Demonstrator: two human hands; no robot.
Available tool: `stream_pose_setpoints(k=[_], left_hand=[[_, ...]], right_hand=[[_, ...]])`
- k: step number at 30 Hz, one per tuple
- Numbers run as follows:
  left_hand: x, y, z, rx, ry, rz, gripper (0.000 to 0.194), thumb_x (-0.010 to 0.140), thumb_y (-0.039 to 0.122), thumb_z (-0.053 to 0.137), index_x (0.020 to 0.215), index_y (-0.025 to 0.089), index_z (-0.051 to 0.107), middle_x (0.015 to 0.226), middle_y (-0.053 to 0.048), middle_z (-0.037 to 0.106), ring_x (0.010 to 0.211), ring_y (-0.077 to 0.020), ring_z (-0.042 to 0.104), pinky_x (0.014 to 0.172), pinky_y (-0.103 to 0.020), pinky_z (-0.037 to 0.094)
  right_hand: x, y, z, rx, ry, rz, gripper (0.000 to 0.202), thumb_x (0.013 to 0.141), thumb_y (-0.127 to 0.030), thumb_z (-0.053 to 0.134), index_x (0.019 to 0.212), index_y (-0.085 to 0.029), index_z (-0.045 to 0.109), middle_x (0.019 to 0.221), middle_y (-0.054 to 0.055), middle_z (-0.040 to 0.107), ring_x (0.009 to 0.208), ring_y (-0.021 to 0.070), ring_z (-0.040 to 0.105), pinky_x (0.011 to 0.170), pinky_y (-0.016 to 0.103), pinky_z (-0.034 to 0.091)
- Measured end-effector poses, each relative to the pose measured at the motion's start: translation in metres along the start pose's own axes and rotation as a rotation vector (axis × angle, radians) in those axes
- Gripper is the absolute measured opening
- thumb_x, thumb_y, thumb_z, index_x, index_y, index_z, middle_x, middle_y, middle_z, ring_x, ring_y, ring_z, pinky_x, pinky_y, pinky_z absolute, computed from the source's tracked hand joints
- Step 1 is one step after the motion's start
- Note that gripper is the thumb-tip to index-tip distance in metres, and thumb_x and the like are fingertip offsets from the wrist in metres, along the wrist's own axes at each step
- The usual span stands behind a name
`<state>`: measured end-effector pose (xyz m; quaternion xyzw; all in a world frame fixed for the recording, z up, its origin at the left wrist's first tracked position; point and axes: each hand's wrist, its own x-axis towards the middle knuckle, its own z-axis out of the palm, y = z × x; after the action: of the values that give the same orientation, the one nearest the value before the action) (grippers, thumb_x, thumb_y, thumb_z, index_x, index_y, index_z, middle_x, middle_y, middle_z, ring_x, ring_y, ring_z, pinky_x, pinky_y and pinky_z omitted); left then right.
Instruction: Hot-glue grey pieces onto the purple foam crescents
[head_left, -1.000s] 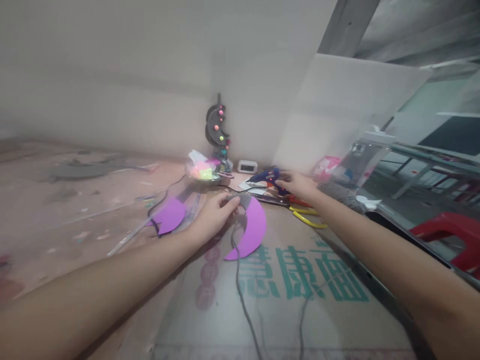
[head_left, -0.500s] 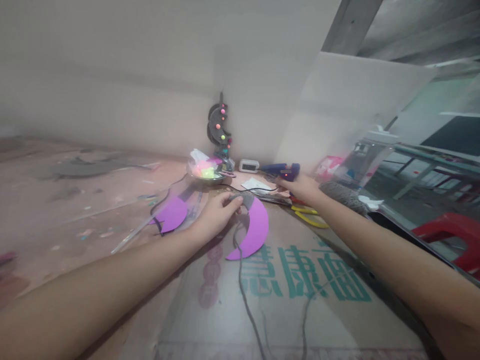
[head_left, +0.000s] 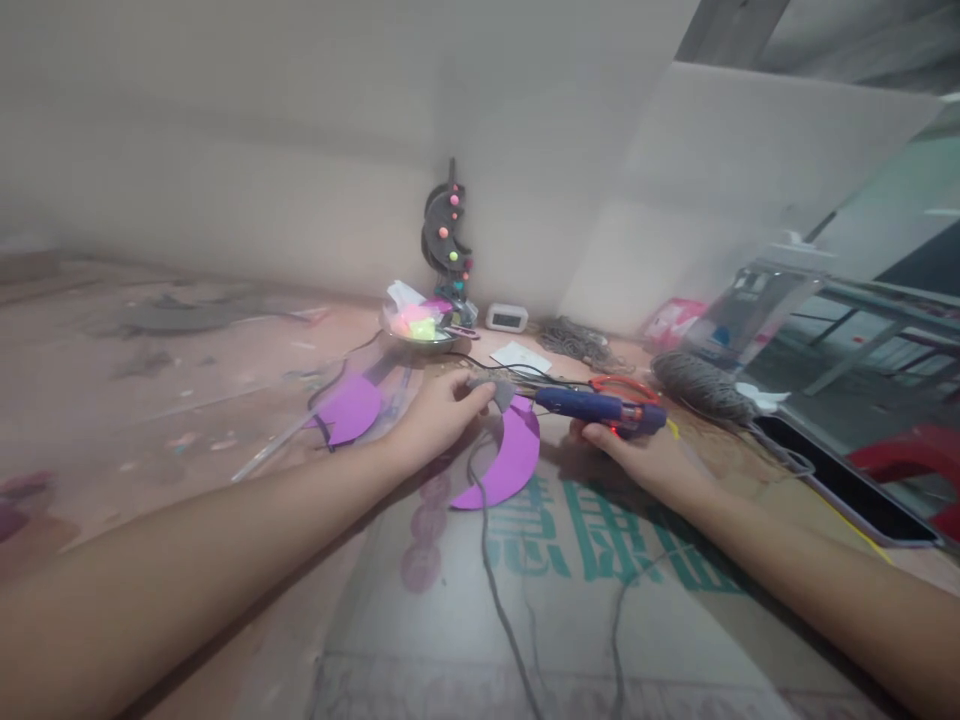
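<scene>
A purple crescent cutout (head_left: 517, 455), partly wrapped in grey yarn at its upper end, lies over the cardboard. My left hand (head_left: 450, 410) pinches that wrapped end between thumb and fingers. In my right hand (head_left: 630, 450) is a blue glue gun (head_left: 581, 403) with a small red light glowing. Its nozzle points left, at the crescent's upper end beside my left fingertips; whether it touches cannot be made out. A strand of grey yarn (head_left: 491, 570) runs from the crescent toward the front edge.
Behind stand a bowl of colourful pieces (head_left: 424, 342), a grey decorated moon ornament (head_left: 446, 230) and a small white clock (head_left: 507, 318). On the right are a yarn ball (head_left: 697, 385), a phone (head_left: 847, 480) and red-handled scissors (head_left: 626, 385). Another purple piece (head_left: 352, 408) lies left.
My right hand has brought the glue gun from the back of the table forward, its nozzle now at the crescent's wrapped end. The left hand keeps its pinch. The view has shifted slightly.
</scene>
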<state>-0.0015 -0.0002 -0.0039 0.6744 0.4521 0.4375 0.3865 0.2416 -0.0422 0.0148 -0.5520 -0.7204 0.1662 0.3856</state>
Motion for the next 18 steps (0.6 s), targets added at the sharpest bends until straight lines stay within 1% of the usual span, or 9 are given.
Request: stream_pose_setpoints(k=[3,4,7,9,13,18], left_hand=[[-0.001,0.000,0.000,-0.017,0.001,-0.036,0.032,0.081,0.047,0.054,0.067,0.018,0.051,0.052,0.004,0.051,0.043,-0.0094,0.041,0.042,-0.022,0.029],[-0.001,-0.001,0.000,-0.023,0.004,-0.040,0.032,0.081,0.047,0.054,0.067,0.018,0.051,0.052,0.004,0.050,0.042,-0.0092,0.040,0.042,-0.022,0.028],[-0.001,-0.002,0.001,-0.027,0.013,-0.043,0.033,0.080,0.048,0.056,0.067,0.018,0.050,0.051,0.004,0.049,0.043,-0.0089,0.039,0.041,-0.021,0.028],[0.000,-0.003,0.001,-0.022,0.011,-0.050,0.032,0.080,0.048,0.055,0.068,0.019,0.051,0.052,0.004,0.049,0.042,-0.0090,0.040,0.040,-0.021,0.027],[0.000,-0.003,0.001,-0.004,0.011,-0.028,0.031,0.081,0.047,0.054,0.068,0.019,0.052,0.052,0.004,0.050,0.044,-0.0096,0.041,0.042,-0.022,0.028],[0.001,-0.003,0.001,-0.004,0.006,-0.021,0.030,0.081,0.046,0.054,0.068,0.018,0.053,0.054,0.003,0.053,0.047,-0.0105,0.044,0.045,-0.021,0.031]], right_hand=[[-0.002,-0.005,0.001,0.002,-0.069,-0.056,0.018,0.076,-0.041,0.062,0.079,-0.024,0.068,0.082,0.003,0.075,0.083,0.0251,0.070,0.074,0.036,0.057],[-0.002,-0.007,0.000,-0.001,-0.098,-0.064,0.017,0.077,-0.040,0.062,0.081,-0.025,0.068,0.083,0.003,0.075,0.083,0.0249,0.070,0.074,0.036,0.057],[-0.003,-0.013,-0.001,-0.037,-0.154,-0.064,0.015,0.075,-0.040,0.062,0.075,-0.025,0.064,0.072,0.002,0.072,0.070,0.0232,0.069,0.065,0.034,0.057],[-0.003,-0.015,0.000,-0.061,-0.152,-0.067,0.017,0.074,-0.041,0.063,0.070,-0.025,0.060,0.064,0.001,0.068,0.062,0.0219,0.067,0.058,0.033,0.056],[-0.003,-0.014,0.002,-0.060,-0.094,-0.055,0.020,0.072,-0.043,0.064,0.066,-0.026,0.056,0.056,-0.001,0.064,0.054,0.0210,0.064,0.049,0.030,0.052],[-0.002,-0.013,0.004,-0.051,-0.086,-0.042,0.020,0.070,-0.042,0.065,0.063,-0.026,0.055,0.056,0.000,0.064,0.054,0.0218,0.063,0.048,0.031,0.051]])
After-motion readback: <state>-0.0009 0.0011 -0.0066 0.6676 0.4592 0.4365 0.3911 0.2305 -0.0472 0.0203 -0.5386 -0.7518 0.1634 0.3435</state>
